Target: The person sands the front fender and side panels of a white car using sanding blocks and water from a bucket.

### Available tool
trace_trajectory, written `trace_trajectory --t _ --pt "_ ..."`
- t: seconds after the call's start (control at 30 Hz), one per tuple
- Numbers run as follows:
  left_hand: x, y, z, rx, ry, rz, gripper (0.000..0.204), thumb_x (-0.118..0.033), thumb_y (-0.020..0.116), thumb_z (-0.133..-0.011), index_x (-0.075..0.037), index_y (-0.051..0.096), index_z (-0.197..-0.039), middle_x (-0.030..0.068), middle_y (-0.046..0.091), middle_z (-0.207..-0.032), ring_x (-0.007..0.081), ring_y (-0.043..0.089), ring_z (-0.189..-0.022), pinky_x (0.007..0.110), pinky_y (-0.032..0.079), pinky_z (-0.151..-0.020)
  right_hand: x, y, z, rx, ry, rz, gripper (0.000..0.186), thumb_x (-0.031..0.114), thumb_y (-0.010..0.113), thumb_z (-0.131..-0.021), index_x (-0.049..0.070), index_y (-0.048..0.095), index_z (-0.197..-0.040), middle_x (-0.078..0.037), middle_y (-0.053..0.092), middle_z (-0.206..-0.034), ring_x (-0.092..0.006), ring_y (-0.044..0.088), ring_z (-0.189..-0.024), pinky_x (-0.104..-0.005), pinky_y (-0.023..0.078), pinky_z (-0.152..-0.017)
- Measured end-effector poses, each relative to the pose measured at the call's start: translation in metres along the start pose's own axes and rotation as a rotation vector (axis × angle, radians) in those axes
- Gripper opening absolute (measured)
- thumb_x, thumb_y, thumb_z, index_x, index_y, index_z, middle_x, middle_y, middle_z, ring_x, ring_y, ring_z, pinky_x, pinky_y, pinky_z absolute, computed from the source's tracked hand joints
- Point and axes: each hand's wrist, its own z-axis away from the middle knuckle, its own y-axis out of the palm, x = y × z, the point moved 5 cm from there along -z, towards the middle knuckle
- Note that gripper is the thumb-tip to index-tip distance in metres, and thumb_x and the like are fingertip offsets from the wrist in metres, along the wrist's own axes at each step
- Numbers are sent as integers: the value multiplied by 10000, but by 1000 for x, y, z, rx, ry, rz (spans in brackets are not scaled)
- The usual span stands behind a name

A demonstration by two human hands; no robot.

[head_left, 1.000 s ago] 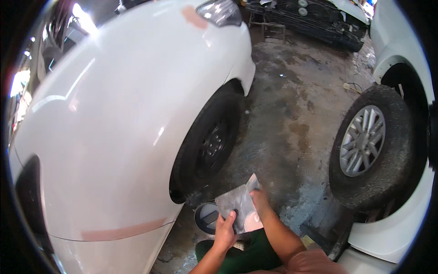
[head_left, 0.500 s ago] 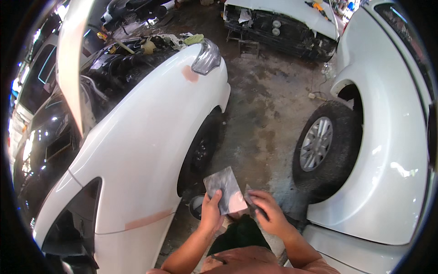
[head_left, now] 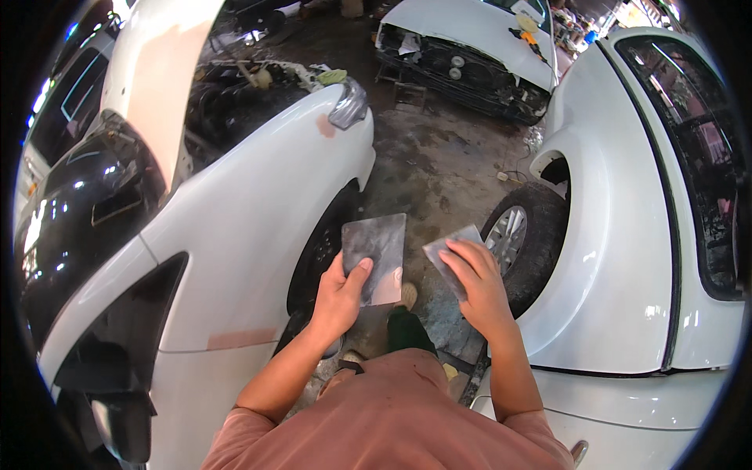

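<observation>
My left hand [head_left: 338, 299] grips a grey rectangular mixing plate [head_left: 376, 235], the thumb lying on its face. Pinkish body filler [head_left: 388, 288] covers the plate's lower right corner. In my right hand [head_left: 482, 294] is a flat grey filler spreader [head_left: 443, 265], held between thumb and fingers and apart from the plate. To the left stands a white car's front fender [head_left: 251, 196]. It bears one pink filler patch [head_left: 239, 338] low by the door seam and another pink patch [head_left: 325, 125] beside the headlight [head_left: 350, 107].
A white vehicle [head_left: 619, 258] with a front wheel [head_left: 509, 235] flanks me on the right. Ahead is another white car [head_left: 446, 31] with its front stripped, an orange tool [head_left: 528, 37] on its hood. A thin cable lies on the stained floor [head_left: 423, 157].
Both hands have risen and spread apart, still holding plate and spreader. The spreader has moved right, away from the plate. My view has shifted, showing more of my shirt and the right vehicle.
</observation>
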Motion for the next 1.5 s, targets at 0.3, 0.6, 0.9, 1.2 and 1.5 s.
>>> trace_trajectory --t 0.3,0.6,0.9,1.2,1.5 --pt "6 102 -172 -41 215 -315 243 -211 534 -1033 7 568 -1136 100 641 -757 129 541 -669 330 478 -634 -90 38 -88 120 -212 -119 519 22 633 -777 180 629 -1271 -53 550 -1350 -290 507 -1265 -568 329 -1098" --pt "-12 220 -336 29 -17 250 327 -199 571 -1018 22 527 -1254 118 661 -1067 151 612 -935 322 497 -861 -230 -75 -189 -97 -225 -293 483 86 772 -770 168 648 -1230 -141 493 -1361 -379 534 -1238 -616 384 -1085" --pt "1 263 -447 -79 -246 672 287 -110 603 -989 17 525 -1234 100 637 -1113 170 621 -999 334 512 -869 -381 -46 -284 11 51 -108 662 -96 683 -673 139 628 -1289 -125 507 -1351 -377 482 -1293 -556 383 -1076" --pt "-52 257 -638 -203 326 149 270 -132 559 -1016 13 524 -1241 71 622 -1136 115 566 -981 281 469 -878 -442 -65 -484 -210 -111 181 500 81 727 -769 197 659 -1251 -68 548 -1317 -318 503 -1264 -603 338 -1093" --pt "-108 230 -808 -353 521 -206 242 -154 585 -991 42 611 -1130 116 680 -899 217 625 -787 345 499 -698 -501 20 -673 118 -256 -87 430 130 702 -800 140 668 -1228 -109 537 -1317 -333 489 -1268 -543 359 -1086"
